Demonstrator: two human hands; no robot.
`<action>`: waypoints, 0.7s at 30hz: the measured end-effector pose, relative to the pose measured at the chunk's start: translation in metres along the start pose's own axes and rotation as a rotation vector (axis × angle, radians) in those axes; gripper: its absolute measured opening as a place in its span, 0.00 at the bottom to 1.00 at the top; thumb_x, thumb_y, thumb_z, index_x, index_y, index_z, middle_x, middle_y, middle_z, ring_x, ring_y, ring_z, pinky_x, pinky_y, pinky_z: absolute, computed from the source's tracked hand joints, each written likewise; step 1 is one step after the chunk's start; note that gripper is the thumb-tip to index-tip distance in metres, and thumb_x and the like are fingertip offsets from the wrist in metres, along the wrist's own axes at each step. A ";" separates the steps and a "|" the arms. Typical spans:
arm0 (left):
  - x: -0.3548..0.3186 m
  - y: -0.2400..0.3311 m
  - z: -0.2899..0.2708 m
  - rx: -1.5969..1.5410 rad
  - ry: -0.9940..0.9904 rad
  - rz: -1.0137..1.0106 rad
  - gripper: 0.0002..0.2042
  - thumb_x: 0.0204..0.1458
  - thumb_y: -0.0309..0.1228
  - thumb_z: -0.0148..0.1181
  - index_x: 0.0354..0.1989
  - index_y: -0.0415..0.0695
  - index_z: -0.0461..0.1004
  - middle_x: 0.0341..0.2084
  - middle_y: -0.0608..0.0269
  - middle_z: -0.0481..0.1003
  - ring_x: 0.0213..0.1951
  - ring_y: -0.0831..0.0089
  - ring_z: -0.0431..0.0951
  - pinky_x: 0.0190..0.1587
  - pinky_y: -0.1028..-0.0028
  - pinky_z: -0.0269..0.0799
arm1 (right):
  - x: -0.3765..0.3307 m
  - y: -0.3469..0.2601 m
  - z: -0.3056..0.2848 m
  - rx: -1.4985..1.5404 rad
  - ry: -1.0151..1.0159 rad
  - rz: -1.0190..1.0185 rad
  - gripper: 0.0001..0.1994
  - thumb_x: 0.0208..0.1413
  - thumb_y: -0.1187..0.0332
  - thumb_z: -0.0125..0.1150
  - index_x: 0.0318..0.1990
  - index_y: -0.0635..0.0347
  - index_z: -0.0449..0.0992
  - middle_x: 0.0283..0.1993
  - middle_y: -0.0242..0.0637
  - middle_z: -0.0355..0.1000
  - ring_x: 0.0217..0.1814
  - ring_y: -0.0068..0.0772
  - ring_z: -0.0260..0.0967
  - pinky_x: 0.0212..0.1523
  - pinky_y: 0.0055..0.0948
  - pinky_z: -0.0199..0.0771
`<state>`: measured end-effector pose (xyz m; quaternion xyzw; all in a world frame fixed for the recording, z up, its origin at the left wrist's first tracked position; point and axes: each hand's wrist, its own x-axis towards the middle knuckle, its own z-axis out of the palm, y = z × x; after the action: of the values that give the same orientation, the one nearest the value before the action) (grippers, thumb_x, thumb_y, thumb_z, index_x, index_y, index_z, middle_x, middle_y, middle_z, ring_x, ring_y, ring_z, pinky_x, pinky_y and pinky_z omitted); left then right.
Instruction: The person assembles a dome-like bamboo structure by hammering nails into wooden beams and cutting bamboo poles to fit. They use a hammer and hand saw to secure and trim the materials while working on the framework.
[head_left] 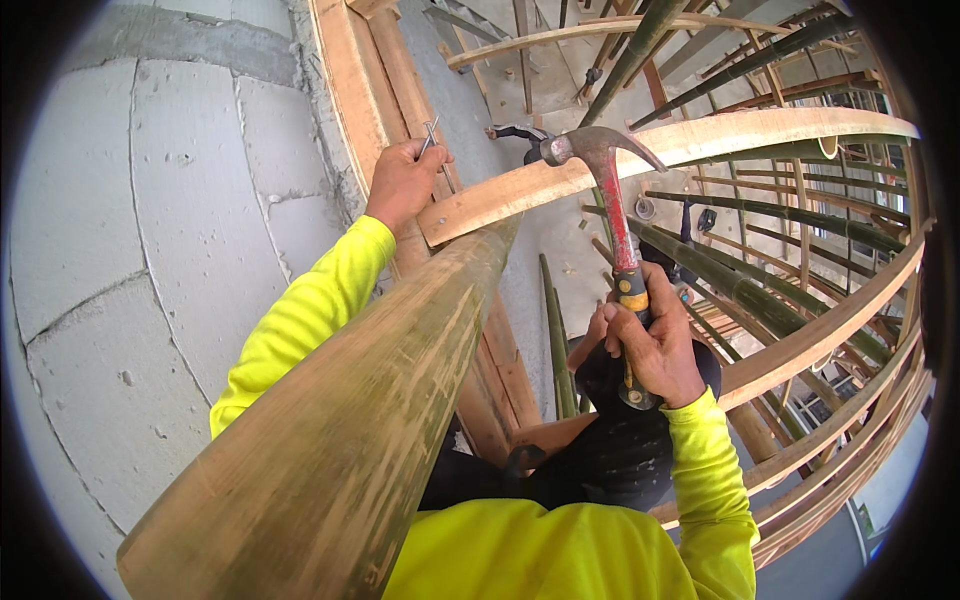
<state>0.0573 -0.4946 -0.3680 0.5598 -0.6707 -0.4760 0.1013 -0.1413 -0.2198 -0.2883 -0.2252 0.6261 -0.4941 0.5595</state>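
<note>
My left hand (402,182) pinches a thin steel nail (429,136) against an upright timber frame (372,90) beside a grey block wall. My right hand (652,345) grips the red handle of a claw hammer (607,190), held upright with its steel head level with a horizontal wooden plank (680,145). The hammer head is to the right of the nail and apart from it. Both arms wear bright yellow sleeves. A thick bamboo pole (350,420) runs from the lower left up toward the plank, between my arms.
The grey block wall (130,250) fills the left. Several green bamboo poles (760,300) and curved wooden planks (830,320) form scaffolding on the right and far side. A dark bag or pouch (610,450) hangs in front of my body.
</note>
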 end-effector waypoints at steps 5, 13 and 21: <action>0.004 0.000 -0.004 0.129 -0.026 -0.066 0.14 0.57 0.36 0.57 0.36 0.36 0.82 0.28 0.61 0.78 0.34 0.75 0.75 0.42 0.72 0.70 | 0.006 -0.013 0.004 -0.265 0.008 0.034 0.16 0.59 0.74 0.59 0.53 0.68 0.66 0.30 0.38 0.70 0.29 0.24 0.71 0.27 0.29 0.72; 0.003 0.006 -0.005 0.005 -0.004 -0.061 0.14 0.60 0.36 0.55 0.35 0.36 0.79 0.22 0.65 0.73 0.24 0.78 0.70 0.29 0.75 0.67 | 0.131 -0.044 -0.052 -0.749 0.221 -0.443 0.17 0.55 0.72 0.57 0.51 0.66 0.67 0.31 0.55 0.72 0.34 0.47 0.75 0.39 0.41 0.73; -0.051 0.142 -0.144 -0.812 -0.149 0.387 0.11 0.66 0.32 0.48 0.40 0.37 0.73 0.42 0.58 0.73 0.19 0.88 0.52 0.19 0.86 0.51 | 0.008 0.004 -0.125 -0.774 0.601 -0.374 0.15 0.56 0.70 0.63 0.49 0.64 0.72 0.29 0.40 0.71 0.29 0.30 0.68 0.35 0.31 0.72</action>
<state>0.0789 -0.5387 -0.1652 0.3031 -0.5274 -0.7117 0.3513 -0.2579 -0.1787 -0.3097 -0.3718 0.8450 -0.3607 0.1331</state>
